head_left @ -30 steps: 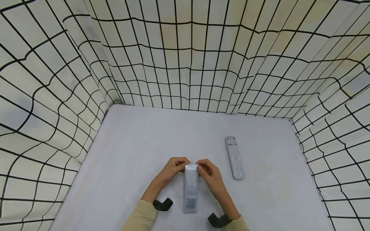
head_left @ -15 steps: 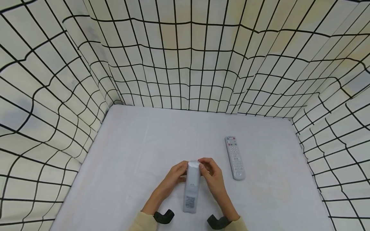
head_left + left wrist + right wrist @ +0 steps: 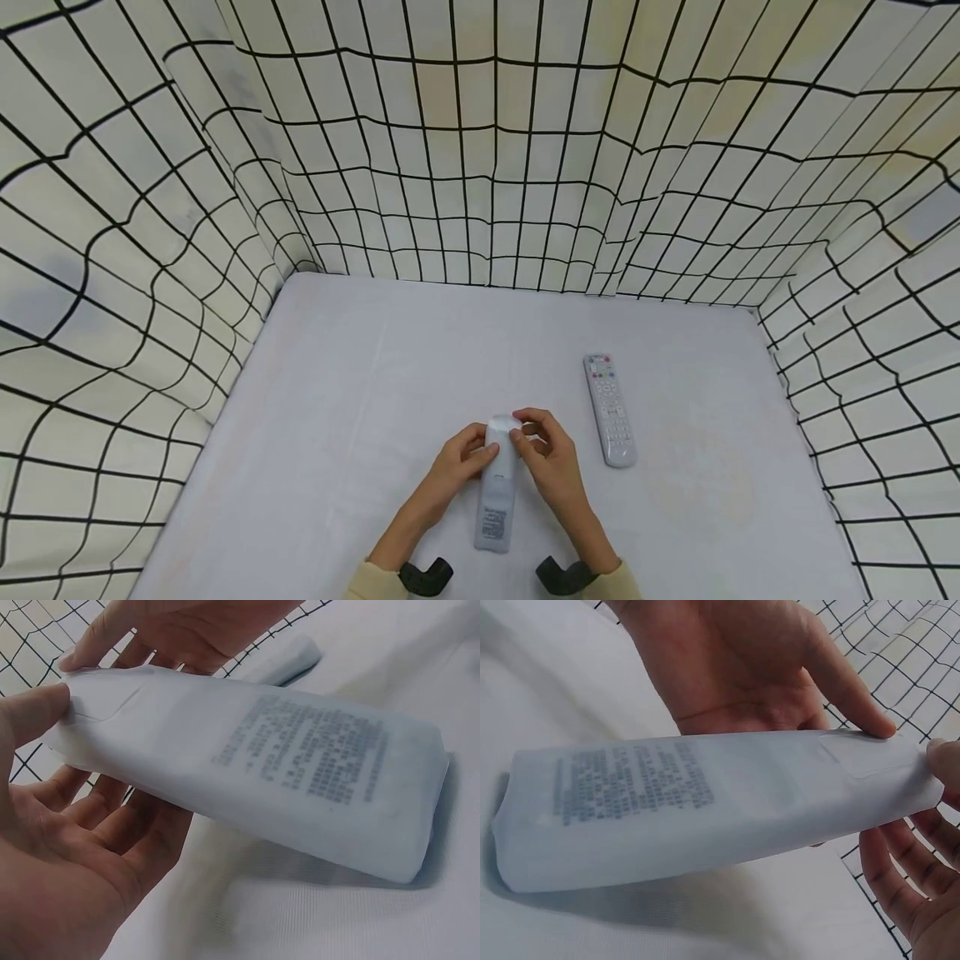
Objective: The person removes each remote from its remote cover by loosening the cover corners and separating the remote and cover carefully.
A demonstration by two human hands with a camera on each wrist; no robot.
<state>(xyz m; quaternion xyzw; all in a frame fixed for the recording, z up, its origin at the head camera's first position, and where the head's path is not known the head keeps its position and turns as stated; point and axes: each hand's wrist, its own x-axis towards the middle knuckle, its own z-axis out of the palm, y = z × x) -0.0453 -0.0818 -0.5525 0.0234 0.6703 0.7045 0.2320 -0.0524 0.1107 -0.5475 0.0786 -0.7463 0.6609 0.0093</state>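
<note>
A remote control [image 3: 496, 492] in a translucent whitish cover lies back side up, its printed label [image 3: 315, 750] showing through. Its near end rests on the white table and its far end is raised. My left hand [image 3: 453, 462] holds the left side near the far end, thumb on top and fingers underneath. At the far right corner my right hand [image 3: 551, 462] pinches the cover between thumb and fingers. The folded end of the cover [image 3: 870, 754] lies between the hands in the right wrist view. The buttoned face is hidden below.
Another remote control [image 3: 609, 410], buttons up and glossy, lies on the white table [image 3: 360, 358] to the right of my hands. Walls with black netting [image 3: 480, 150] enclose the table at the back and both sides.
My left hand has shifted from the far end down the left side, and its thumb has come onto the remote's back. The far end has moved slightly right. My right hand keeps its pinch.
</note>
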